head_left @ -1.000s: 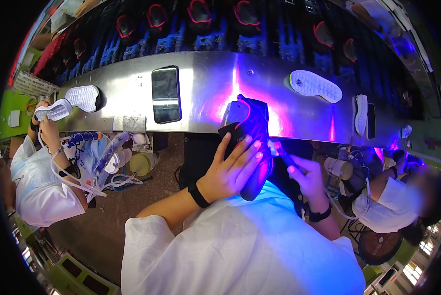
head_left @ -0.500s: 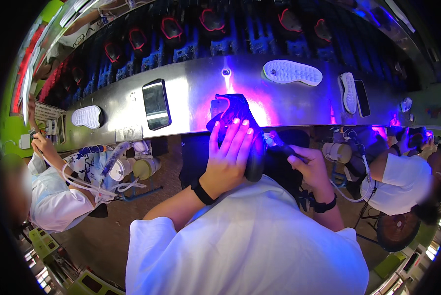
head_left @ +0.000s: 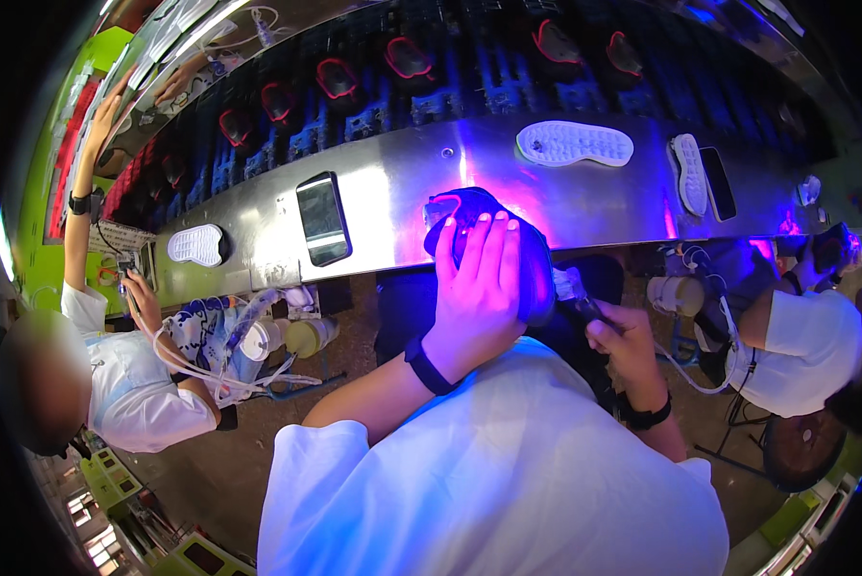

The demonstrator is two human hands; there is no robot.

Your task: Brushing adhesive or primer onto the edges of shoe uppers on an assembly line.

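A dark shoe upper (head_left: 537,274) with a reddish line near one end is held at the table's near edge, lit violet. Across its top lies my left hand (head_left: 479,302), fingers side by side and gripping it. My right hand (head_left: 625,344) is closed around the dark handle of a brush (head_left: 584,304). Its pale bristles meet the shoe's right side, or come very close; the glare hides which. The shoe's underside and my left thumb's hold are hidden.
On the metal table (head_left: 383,230) lie a phone (head_left: 323,219), white soles (head_left: 575,144) and a second phone (head_left: 718,182). Behind it runs a dark rack (head_left: 488,77) bearing several red-edged shoe uppers. Co-workers sit at left (head_left: 147,384) and right (head_left: 801,331), with pots (head_left: 311,336) and hoses between us.
The shoe has turned, showing more of its broad side to the brush. Both my hands appear slightly farther right as the view shifts. The left co-worker now has an arm raised toward the rack.
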